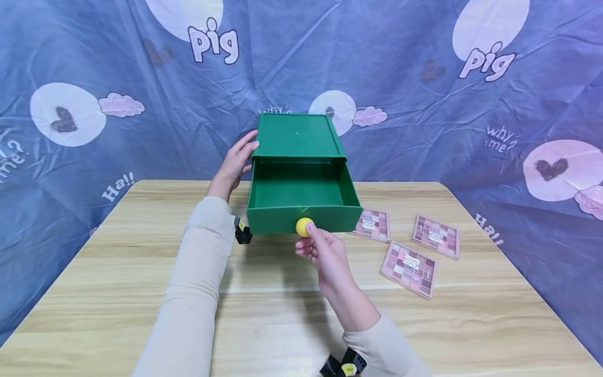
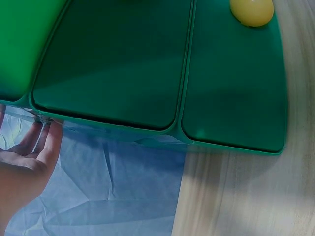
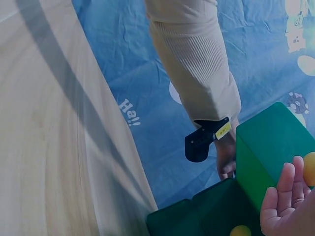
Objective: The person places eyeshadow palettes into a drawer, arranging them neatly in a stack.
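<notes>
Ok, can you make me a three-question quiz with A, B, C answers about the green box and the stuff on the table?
1. Where do the pink palettes lie?
A. inside the drawer
B. on the table, right of the green box
C. on top of the box

2. How many pink palettes are there?
A. one
B. three
C. five

3. How is the drawer of the green box?
A. pulled out, nothing seen inside
B. pushed shut
C. lifted out onto the table

Answers:
1 B: they lie flat on the wooden table, beside the box.
2 B: three show in the head view.
3 A: the right hand pinches the yellow knob, and the left hand touches the box's side.
</notes>
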`<state>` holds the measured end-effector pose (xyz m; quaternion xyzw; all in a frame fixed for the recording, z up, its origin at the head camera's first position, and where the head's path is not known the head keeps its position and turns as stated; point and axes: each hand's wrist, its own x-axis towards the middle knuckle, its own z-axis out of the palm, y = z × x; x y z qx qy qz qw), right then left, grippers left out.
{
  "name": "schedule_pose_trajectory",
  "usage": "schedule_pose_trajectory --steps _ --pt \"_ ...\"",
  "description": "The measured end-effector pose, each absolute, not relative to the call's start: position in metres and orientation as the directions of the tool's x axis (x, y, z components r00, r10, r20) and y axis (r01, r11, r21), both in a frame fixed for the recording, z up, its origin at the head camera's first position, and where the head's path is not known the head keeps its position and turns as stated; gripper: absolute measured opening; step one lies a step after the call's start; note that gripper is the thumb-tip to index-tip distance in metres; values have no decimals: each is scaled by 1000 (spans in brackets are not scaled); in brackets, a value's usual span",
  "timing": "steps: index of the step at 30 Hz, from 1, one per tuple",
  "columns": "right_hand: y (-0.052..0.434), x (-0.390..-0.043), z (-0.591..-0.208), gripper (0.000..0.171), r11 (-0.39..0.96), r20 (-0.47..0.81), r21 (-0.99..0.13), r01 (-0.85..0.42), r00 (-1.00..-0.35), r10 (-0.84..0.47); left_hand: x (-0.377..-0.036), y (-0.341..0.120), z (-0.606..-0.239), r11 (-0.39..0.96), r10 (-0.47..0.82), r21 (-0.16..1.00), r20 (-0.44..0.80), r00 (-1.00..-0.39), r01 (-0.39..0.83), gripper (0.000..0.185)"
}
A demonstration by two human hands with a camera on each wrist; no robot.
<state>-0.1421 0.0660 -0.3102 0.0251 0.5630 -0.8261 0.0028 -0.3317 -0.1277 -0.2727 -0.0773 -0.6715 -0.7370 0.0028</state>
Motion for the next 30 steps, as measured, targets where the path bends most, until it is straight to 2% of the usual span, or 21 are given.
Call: schedule_pose_trajectory --steps 5,8,12,14,16,21,24,30 --pt "67 -140 -311 20 -364 -30 -931 25 -999 10 -331 -127 -272 -97 108 989 121 -987 111 48" --pt "70 -141 -315 28 -330 11 -944 -9 -1000 -6 -331 -127 -272 -97 111 988 128 -986 117 48" --pt "81 -148 -333 35 -277 140 -954 -114 -987 -74 -331 -127 -273 -95 108 988 129 -986 119 47" --pt "90 -153 -343 32 -256 210 -951 -173 -970 -123 -332 -127 -273 -99 108 988 129 -986 118 47" --pt "97 -153 -346 34 -215 234 -956 -199 -960 -155 -332 -126 -273 -100 109 988 126 -986 115 47" --pt "108 -145 -331 40 -50 149 -989 -142 -969 -196 -333 -128 -273 -96 95 989 121 -988 112 47" --pt "117 -144 -329 35 31 117 -991 -128 -964 -238 -332 -128 -273 -96 91 990 115 -989 106 48" --pt "141 -145 -333 33 88 127 -984 -158 -951 -283 -330 -127 -272 -91 98 991 111 -989 103 48"
